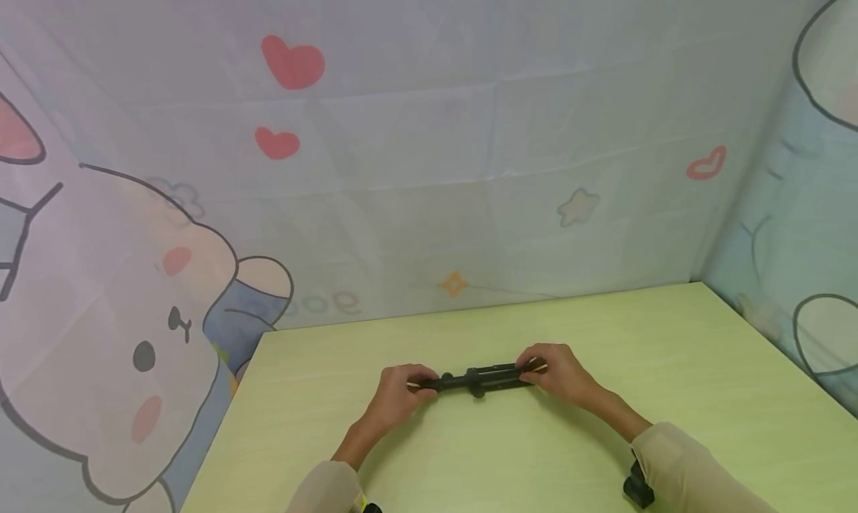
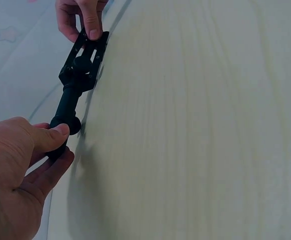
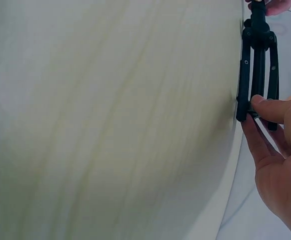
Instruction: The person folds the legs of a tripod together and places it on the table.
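A small black tripod point(image 1: 474, 380) lies sideways between the two hands, its legs folded close along the centre tube. My left hand point(image 1: 397, 395) pinches the narrow head end between thumb and fingers; in the left wrist view the thumb presses on a round black knob point(image 2: 74, 125) there. At the other end, my right hand point(image 1: 559, 375) grips the leg ends, thumb on one side and fingers on the other. The right wrist view shows the legs point(image 3: 243, 90) spread slightly apart from the tube, with the right thumb near their tips.
The pale yellow-green table point(image 1: 509, 453) stretches around the hands. Behind it hangs a cloth backdrop point(image 1: 429, 163) printed with hearts and cartoon animals. A black device point(image 1: 638, 489) shows at the right sleeve, and another dark piece point(image 1: 372, 508) at the left sleeve.
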`<state>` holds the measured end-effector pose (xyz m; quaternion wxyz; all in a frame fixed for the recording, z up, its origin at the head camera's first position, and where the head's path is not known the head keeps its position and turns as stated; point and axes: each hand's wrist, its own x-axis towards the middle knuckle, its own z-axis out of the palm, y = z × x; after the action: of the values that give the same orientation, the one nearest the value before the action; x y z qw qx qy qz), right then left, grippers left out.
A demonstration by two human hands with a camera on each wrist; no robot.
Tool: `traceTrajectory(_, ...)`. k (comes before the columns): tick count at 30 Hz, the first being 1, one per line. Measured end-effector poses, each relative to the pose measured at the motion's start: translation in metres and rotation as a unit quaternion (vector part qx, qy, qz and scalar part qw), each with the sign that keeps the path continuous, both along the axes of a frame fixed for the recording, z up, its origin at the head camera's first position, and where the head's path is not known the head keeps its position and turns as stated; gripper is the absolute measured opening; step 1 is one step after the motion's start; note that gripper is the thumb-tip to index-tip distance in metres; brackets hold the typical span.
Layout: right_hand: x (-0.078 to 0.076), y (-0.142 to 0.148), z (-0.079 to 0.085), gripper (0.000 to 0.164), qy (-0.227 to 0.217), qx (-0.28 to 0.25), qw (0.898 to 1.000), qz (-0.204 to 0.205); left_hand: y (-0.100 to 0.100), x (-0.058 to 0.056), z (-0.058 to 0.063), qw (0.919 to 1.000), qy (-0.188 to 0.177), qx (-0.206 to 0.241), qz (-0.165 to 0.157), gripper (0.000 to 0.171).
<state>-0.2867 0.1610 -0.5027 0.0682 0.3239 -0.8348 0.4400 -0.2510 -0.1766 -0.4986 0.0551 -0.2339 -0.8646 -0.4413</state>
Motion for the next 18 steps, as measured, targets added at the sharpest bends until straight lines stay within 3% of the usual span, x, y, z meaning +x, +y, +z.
traceTrajectory(12, -0.002, 0.001, 0.006, 0.019, 0.018, 0.014, 1.0, 0.02, -0.001, -0.003, 0.002, 0.9999, 0.006, -0.005, -0.009, 0.021)
traceTrajectory(18, -0.003, 0.006, 0.014, 0.02, 0.008, 0.037, 0.998, 0.042, -0.008, -0.002, 0.012, 0.9986, -0.015, -0.041, -0.03, 0.032)
